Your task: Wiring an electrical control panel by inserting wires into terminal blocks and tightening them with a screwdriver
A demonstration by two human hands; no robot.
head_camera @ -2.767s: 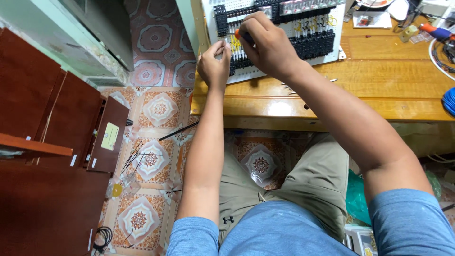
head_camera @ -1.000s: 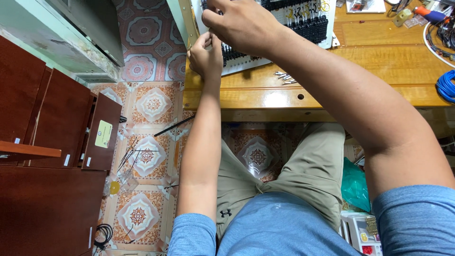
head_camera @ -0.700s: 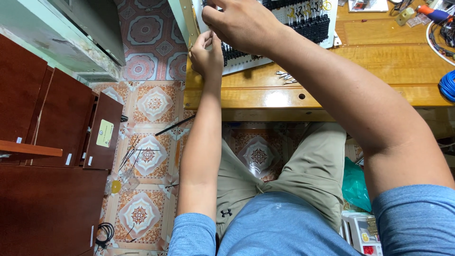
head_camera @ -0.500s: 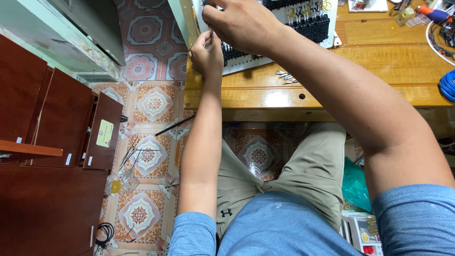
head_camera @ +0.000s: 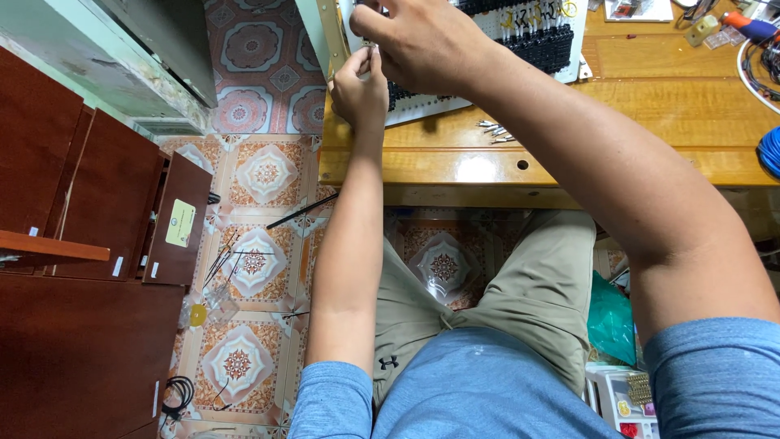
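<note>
**A:** What fills the frame, biggest thing first?

**B:** One wooden workbench (head_camera: 650, 106), seen from above, runs across the top of the head view from 12 to 3 o'clock. On it lies one white board (head_camera: 422, 110) lined with black terminal blocks (head_camera: 544, 50), at 12 o'clock.

**A:** And the hands?

**B:** Two, both the seated person's own. The right hand (head_camera: 426, 41) sits over the board's near-left corner, fingers curled in and pinched narrow at the top edge of the frame; whatever they grip is hidden. The left hand (head_camera: 359, 81) is at 9 o'clock of it, just beside, fingertips (head_camera: 366, 57) pressed close together on something too small to make out, at the board's left edge. The two hands nearly touch.

**A:** Anything loose nearby?

**B:** A small cluster of metal pins (head_camera: 494, 132) lies on the bench at 5 o'clock from the right hand, partly behind the forearm; an exact count cannot be told. One blue cable coil (head_camera: 768, 150) sits at 3 o'clock.
</note>
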